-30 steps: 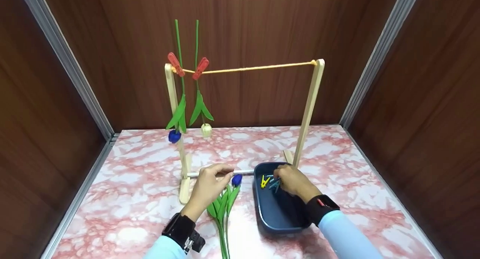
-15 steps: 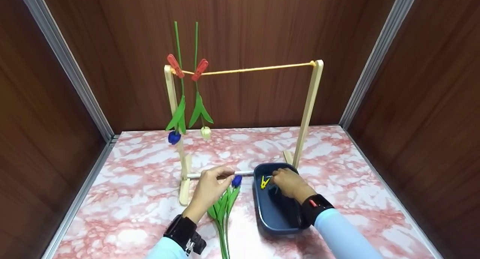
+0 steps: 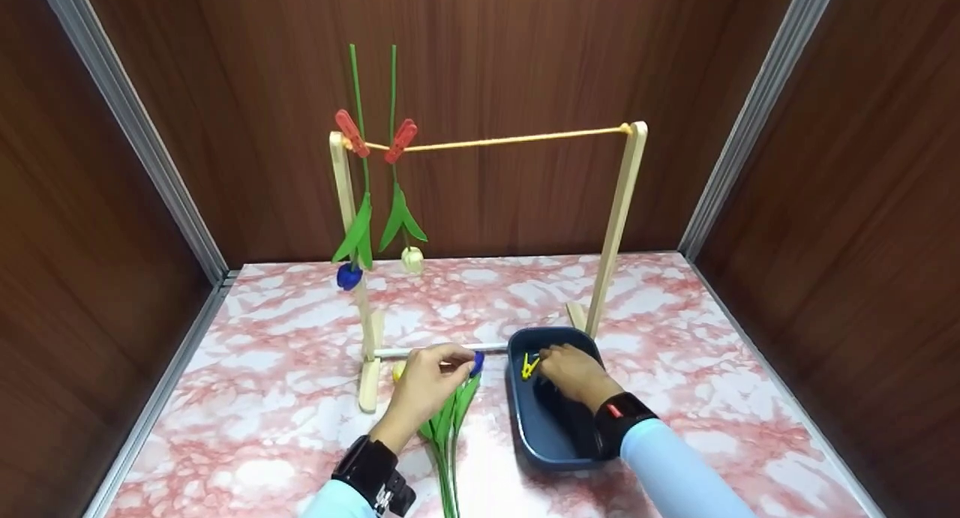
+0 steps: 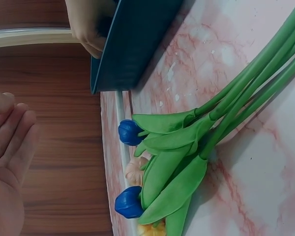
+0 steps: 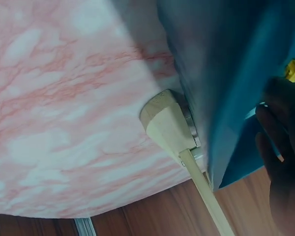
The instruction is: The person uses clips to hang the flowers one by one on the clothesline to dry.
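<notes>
My left hand hovers above a bunch of artificial tulips on the table, its fingers loosely bent and holding nothing. In the left wrist view the bunch has blue heads, a pale pink head and a yellow one. Inside a dark blue bin reaches my right hand, next to a yellow clothespin. Its fingertips are hidden in the head view. In the right wrist view a light sliver shows near the dark fingers; whether they pinch anything is unclear.
A wooden stand with a yellow string is behind the hands. Red clothespins hold a blue tulip and a white tulip upside down at its left end. The right post rises behind the bin.
My right hand has shifted slightly left and toward me inside the bin, covering the blue clothespins seen earlier. My left hand has lowered a little, and a yellow tulip head now shows beside it.
</notes>
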Motion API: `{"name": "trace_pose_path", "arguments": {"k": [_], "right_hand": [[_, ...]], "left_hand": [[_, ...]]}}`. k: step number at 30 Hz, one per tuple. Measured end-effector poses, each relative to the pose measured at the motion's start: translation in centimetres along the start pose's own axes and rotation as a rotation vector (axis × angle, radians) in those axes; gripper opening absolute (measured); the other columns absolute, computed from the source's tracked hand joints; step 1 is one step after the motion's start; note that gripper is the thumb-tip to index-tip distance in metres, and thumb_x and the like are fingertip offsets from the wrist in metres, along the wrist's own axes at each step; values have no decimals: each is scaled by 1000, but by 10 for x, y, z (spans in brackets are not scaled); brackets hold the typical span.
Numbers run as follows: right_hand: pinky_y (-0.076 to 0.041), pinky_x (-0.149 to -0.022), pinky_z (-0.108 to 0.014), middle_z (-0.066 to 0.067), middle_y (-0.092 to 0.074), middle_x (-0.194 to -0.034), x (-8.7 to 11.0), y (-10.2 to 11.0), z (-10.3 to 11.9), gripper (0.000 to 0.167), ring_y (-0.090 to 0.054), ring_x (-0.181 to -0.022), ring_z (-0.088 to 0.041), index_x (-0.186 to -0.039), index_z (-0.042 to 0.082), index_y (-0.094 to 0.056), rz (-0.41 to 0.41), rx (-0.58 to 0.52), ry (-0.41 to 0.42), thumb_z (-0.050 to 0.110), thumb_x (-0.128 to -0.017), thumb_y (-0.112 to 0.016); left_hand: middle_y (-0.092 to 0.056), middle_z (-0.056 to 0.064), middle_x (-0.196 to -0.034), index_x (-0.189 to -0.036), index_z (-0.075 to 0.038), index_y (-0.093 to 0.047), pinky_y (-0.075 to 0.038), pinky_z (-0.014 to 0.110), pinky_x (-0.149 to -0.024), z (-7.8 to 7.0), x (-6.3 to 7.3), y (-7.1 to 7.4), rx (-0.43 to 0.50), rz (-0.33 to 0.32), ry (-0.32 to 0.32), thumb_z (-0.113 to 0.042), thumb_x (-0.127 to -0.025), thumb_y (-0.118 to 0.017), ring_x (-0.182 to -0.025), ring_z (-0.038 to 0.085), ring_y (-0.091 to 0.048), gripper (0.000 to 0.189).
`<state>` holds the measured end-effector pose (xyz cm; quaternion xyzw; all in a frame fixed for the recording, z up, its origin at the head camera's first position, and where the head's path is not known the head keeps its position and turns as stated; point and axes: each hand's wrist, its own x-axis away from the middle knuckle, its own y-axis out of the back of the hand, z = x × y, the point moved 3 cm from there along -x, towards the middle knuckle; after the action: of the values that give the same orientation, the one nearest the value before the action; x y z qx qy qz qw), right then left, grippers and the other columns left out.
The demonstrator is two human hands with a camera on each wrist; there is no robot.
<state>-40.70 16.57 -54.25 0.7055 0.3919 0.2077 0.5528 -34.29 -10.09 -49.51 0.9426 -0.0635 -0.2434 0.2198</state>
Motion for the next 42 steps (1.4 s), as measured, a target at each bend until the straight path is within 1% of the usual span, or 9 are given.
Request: {"name": "trace_pose_path", "arguments": {"k": [5, 9, 12, 16, 22, 28, 31, 37, 42], "right_hand": [[-60, -70, -43, -6, -71, -87, -1, 0, 1, 20, -70, -80, -29, -80, 16, -78, -7, -51, -4, 1, -73, -88], [-62, -68, -44, -6, -70, -88, -1, 3, -2, 24, -72, -79, -29, -83, 15, -78, -12, -148, -9, 2, -69, -92], [-62, -69, -44, -6, -69, -89, -2, 6, -5, 23, -72, -80, -29, -89, 12, -76, -25, -239, -19, 9, -75, -94], [-63, -73, -43, -7, -71, -93, -5, 14, -14, 25, -72, -84, -25, -98, 8, -75, -96, -361, -36, 13, -81, -92], [-63, -78, -42, -9, -75, -96, -8, 31, -29, 28, -71, -86, -24, -111, -1, -74, -218, -636, -160, 6, -87, -86], [-65, -87, -46, -14, -73, -103, -12, 50, -38, 29, -74, -96, -32, -118, -6, -73, -348, -919, -306, -2, -90, -80], [-66, -87, -40, -17, -75, -104, -14, 59, -40, 30, -75, -99, -35, -118, -6, -72, -416, -1045, -383, -7, -89, -78], [-61, -84, -22, -17, -77, -103, -16, 86, -35, 28, -76, -99, -32, -117, -3, -74, -468, -1150, -519, -5, -89, -77], [-61, -87, -23, -17, -77, -108, -21, 105, -26, 34, -75, -101, -29, -125, -2, -73, -473, -1255, -488, -4, -92, -78]], "left_hand": [[-80, 3, -100, -107, -10, -81, -63, 25, -86, 2, 1, -1, 8, 7, 4, -6, -99, -76, -97, 21, -76, 10], [-80, 3, -98, -106, -10, -82, -64, 25, -84, 2, 1, 0, 12, -6, 4, -5, -98, -76, -95, 21, -77, 10], [-80, 3, -98, -106, -10, -82, -63, 25, -84, 1, 1, 1, 10, -2, 5, -6, -99, -76, -95, 20, -77, 10], [-80, 2, -98, -106, -10, -82, -63, 25, -85, -1, 0, 4, 11, -12, 2, -10, -99, -77, -94, 20, -77, 8], [-80, 1, -98, -105, -10, -82, -63, 26, -85, -3, 1, 5, 25, -27, 14, -13, -98, -79, -94, 19, -77, 8], [-80, 1, -100, -108, -10, -82, -63, 27, -88, -6, 0, 4, 7, -44, 27, -13, -98, -79, -96, 19, -77, 10], [-81, 4, -102, -111, -8, -81, -63, 29, -89, -8, -2, 4, 19, -77, 39, -13, -98, -80, -98, 21, -77, 14], [-79, 13, -115, -119, -4, -78, -62, 31, -95, -15, -6, 3, 102, -171, 84, -8, -95, -81, -107, 29, -75, 25], [-78, 15, -118, -121, -3, -78, -62, 28, -94, -26, -13, 0, 167, -192, 129, -11, -96, -82, -109, 27, -75, 27]]}}
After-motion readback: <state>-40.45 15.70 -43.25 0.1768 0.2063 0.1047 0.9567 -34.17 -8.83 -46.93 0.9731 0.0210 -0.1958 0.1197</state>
